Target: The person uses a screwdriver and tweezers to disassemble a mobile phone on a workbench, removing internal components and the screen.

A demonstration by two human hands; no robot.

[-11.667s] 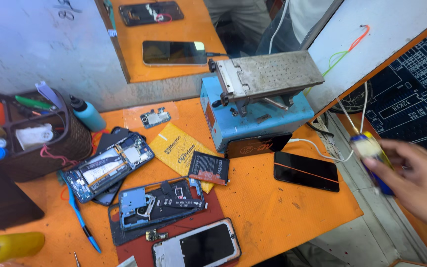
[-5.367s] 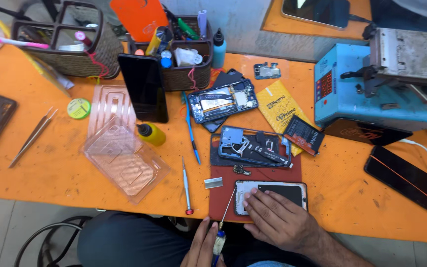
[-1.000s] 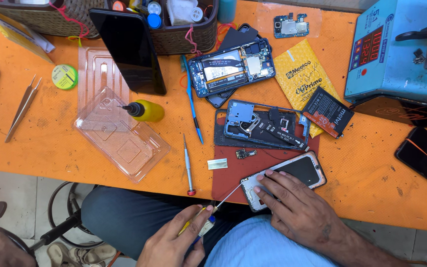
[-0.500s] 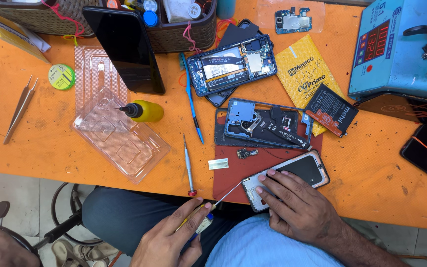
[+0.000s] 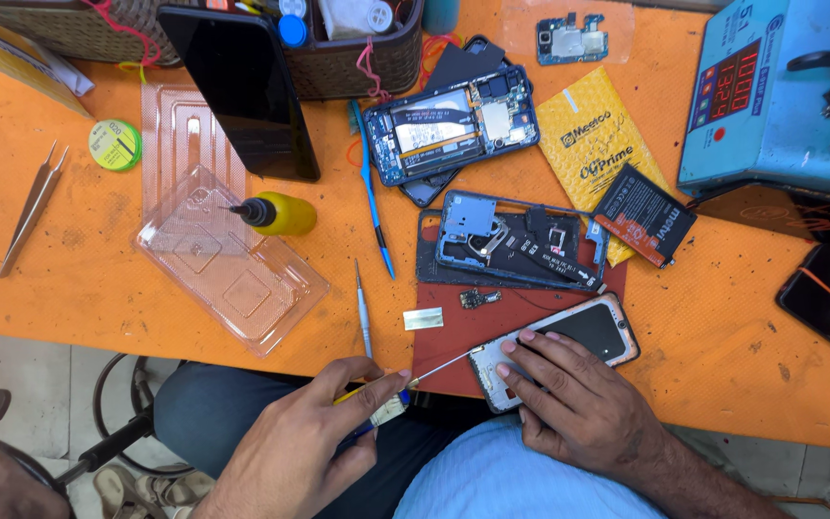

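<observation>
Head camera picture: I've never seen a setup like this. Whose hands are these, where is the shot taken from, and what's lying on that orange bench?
The camera sits on the person's head and looks down, so both hands are their own. The left hand grips a thin metal tool whose tip meets the edge of a phone. The right hand presses that phone onto a red mat. On the orange table lie an opened phone, a dark phone frame, a battery, a small yellow bottle, tweezers, a clear plastic tray and a blue machine.
</observation>
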